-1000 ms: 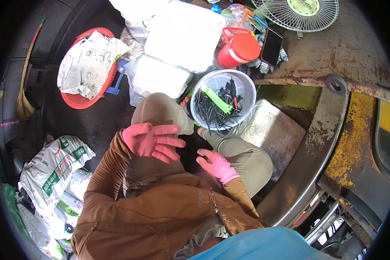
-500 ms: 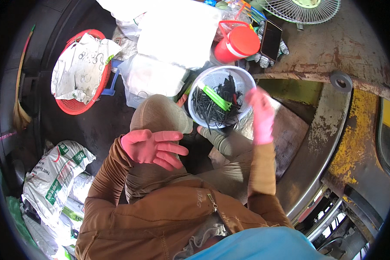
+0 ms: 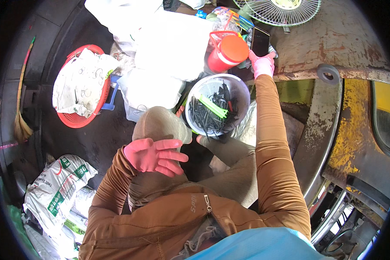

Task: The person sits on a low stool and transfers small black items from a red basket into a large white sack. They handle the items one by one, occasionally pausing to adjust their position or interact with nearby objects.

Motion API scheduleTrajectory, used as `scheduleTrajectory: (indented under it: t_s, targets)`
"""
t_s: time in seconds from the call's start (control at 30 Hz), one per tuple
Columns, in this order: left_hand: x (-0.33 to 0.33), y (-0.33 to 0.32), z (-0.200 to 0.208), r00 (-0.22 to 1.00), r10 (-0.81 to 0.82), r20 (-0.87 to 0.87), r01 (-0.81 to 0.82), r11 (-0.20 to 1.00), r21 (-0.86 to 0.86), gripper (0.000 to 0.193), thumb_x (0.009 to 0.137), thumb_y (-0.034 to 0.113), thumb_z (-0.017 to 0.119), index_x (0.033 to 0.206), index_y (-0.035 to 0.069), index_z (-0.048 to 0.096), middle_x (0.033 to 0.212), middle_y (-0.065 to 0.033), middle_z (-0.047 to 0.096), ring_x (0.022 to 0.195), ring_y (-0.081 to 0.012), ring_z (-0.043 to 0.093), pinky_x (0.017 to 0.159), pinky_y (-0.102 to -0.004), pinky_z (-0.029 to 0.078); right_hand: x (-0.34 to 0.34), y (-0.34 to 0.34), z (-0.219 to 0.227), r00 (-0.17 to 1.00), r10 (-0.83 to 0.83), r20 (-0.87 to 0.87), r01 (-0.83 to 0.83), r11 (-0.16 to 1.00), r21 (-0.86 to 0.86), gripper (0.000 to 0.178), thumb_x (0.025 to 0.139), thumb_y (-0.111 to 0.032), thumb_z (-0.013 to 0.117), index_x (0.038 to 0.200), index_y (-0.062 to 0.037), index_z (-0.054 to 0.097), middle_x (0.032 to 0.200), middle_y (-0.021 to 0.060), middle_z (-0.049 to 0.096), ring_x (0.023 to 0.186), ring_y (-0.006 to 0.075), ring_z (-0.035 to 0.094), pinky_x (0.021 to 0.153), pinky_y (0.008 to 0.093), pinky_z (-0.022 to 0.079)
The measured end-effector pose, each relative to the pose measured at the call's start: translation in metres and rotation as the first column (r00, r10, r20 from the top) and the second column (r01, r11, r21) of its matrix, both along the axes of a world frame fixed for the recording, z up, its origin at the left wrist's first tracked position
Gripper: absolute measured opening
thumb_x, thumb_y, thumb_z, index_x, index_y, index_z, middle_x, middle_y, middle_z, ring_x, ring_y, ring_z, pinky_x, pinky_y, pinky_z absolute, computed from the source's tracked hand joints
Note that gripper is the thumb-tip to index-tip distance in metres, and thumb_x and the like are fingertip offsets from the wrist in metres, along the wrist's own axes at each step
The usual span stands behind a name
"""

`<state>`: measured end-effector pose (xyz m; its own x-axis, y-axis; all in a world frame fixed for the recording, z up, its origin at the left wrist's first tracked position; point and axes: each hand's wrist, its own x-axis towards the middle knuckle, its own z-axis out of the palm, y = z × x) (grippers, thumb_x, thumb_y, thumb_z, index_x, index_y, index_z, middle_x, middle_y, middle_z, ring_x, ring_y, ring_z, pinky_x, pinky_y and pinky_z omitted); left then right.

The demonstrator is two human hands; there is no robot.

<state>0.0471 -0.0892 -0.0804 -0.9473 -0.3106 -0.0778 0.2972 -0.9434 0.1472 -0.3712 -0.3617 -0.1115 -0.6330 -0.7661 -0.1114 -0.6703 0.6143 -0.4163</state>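
My left hand [image 3: 155,157], in a pink glove, hovers palm up over my knee with fingers spread and nothing in it. My right hand [image 3: 263,65], also gloved in pink, reaches far forward to a dark phone [image 3: 260,41] lying on striped work gloves [image 3: 273,51]. Its thumb and fingers are apart at the phone's lower end, where the fingertips are partly hidden. Between my feet and the white bags sits a whitish plastic basket [image 3: 245,93]. It holds many thin black strips [image 3: 206,119] and a bright green bundle of strips [image 3: 213,106].
A red jug [image 3: 233,50] stands behind the basket, beside large white bags [image 3: 169,43]. A fan [image 3: 286,8] rests on the rusty metal surface [image 3: 329,47]. At left are a red basket [image 3: 73,120], a broom [image 3: 21,125] and printed sacks [image 3: 52,186].
My right hand has moved from beside the basket forward to the phone, with the arm now stretched out. My left hand stays spread. The whole view has shifted slightly.
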Motion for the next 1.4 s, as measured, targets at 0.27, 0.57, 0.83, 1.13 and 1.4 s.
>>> scheduleTrajectory:
  t_s: [0.27,0.57,0.83,1.13,1.4]
  targets:
    - [-0.004,0.001,0.003,0.999,0.002,0.032,-0.002,1.0,-0.011,0.08,0.099,0.06,0.049,0.162,0.015,0.029,0.161,-0.0235,0.035,0.14,-0.0476,0.044,0.117,-0.056,0.033,-0.008,-0.004,0.014,0.999,0.025,-0.049,-0.02,0.995,0.098,0.133,0.062,-0.048,0.091,0.161,-0.0037,0.013,0.147,0.0281,0.05,0.132,0.039,0.055,0.109,0.0464,0.047]
    - [-0.06,-0.049,0.0,0.901,0.397,0.177,-0.322,0.882,-0.343,0.071,0.101,0.044,0.056,0.154,-0.001,0.039,0.151,-0.0227,0.047,0.134,-0.0399,0.053,0.113,-0.0509,0.041,0.015,0.053,0.038,0.992,0.049,0.116,-0.011,0.953,-0.304,0.122,0.06,-0.037,0.09,0.156,-0.0037,0.023,0.144,0.0327,0.045,0.132,0.0452,0.049,0.11,0.0485,0.044]
    - [-0.204,-0.163,0.035,0.628,0.713,0.313,-0.32,0.603,-0.731,0.041,0.101,0.023,0.062,0.138,0.005,0.06,0.124,-0.0093,0.066,0.107,-0.0175,0.065,0.092,-0.0319,0.053,0.052,0.158,0.104,0.953,0.297,-0.062,-0.284,0.801,-0.528,0.109,0.063,-0.034,0.089,0.151,0.0021,0.036,0.137,0.0304,0.047,0.126,0.0437,0.051,0.107,0.048,0.045]
    - [-0.236,-0.159,0.032,0.706,0.675,0.214,-0.388,0.621,-0.681,0.022,0.092,0.021,0.074,0.1,0.001,0.068,0.094,-0.0048,0.069,0.085,-0.0158,0.069,0.074,-0.0319,0.058,0.042,0.2,0.102,0.941,0.321,-0.104,-0.321,0.752,-0.575,0.105,0.066,-0.029,0.088,0.15,0.0051,0.037,0.134,0.0302,0.048,0.124,0.0431,0.054,0.104,0.0474,0.048]
    - [-0.239,-0.166,0.014,0.705,0.68,0.201,-0.391,0.609,-0.69,0.024,0.091,0.012,0.073,0.11,-0.002,0.069,0.096,-0.0072,0.07,0.079,-0.0159,0.07,0.068,-0.029,0.059,0.035,0.197,0.093,0.931,0.357,-0.08,-0.336,0.748,-0.572,0.101,0.062,-0.035,0.089,0.145,-0.0018,0.043,0.13,0.0307,0.05,0.119,0.045,0.055,0.1,0.0502,0.05]
